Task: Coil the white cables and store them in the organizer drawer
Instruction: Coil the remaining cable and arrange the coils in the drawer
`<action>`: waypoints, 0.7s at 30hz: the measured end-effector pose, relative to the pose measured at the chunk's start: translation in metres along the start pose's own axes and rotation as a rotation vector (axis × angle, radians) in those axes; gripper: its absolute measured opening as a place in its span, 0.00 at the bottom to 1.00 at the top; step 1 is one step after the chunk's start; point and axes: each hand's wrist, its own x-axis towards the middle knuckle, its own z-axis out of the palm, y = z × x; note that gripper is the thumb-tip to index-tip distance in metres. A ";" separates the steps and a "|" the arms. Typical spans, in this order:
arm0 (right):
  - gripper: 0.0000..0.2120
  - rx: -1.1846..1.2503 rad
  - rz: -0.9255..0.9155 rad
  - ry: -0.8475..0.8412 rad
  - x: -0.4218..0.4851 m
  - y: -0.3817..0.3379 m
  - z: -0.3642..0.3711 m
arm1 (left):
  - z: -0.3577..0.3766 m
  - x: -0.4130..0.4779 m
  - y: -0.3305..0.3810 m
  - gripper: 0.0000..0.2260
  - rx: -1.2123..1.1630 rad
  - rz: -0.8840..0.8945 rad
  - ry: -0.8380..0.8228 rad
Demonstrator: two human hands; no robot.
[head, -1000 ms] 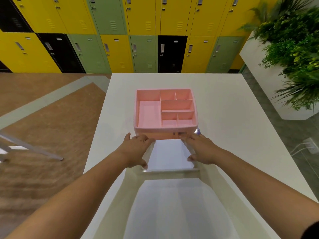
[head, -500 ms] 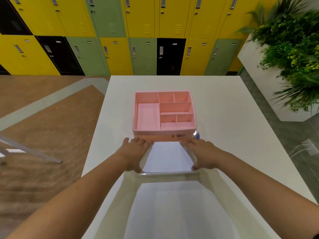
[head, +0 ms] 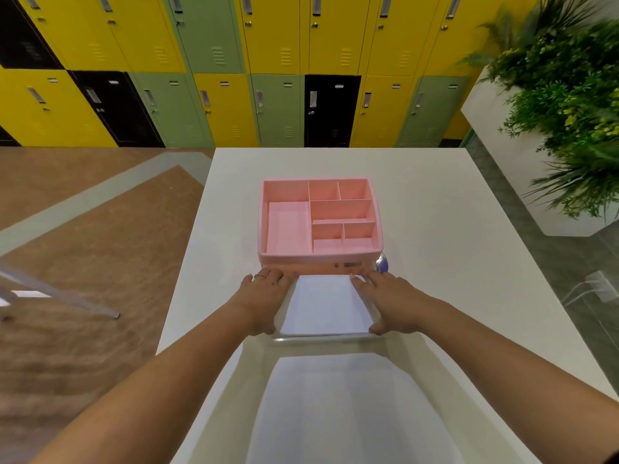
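Drawer [head: 326, 308]: clear-walled, white-floored, drawn out from the front base of the organizer [head: 301, 264], toward the person, its back end at the organizer's front wall. Left hand [head: 264, 299]: on the drawer's left side, fingers laid along the wall toward the organizer, thumb hooked at the near corner, gripping the drawer; a ring [head: 260, 275] on one finger. Right hand [head: 395, 303]: mirrored on the drawer's right side, fingers along the wall, thumb at the near corner, gripping likewise. Organizer: pink, open-topped, with one long compartment on its left and five smaller ones on its right. Small purple item [head: 382, 262]: beside the organizer's front right corner, too blurred to identify. Table [head: 435, 229]: white, under the organizer. Lockers [head: 268, 61]: yellow, green and black, well behind the organizer. Plants [head: 569, 95]: in a white planter [head: 522, 182], right of the organizer, off the table.
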 end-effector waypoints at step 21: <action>0.50 -0.085 0.045 -0.011 0.001 -0.008 -0.008 | -0.016 -0.005 0.011 0.52 0.101 -0.046 -0.042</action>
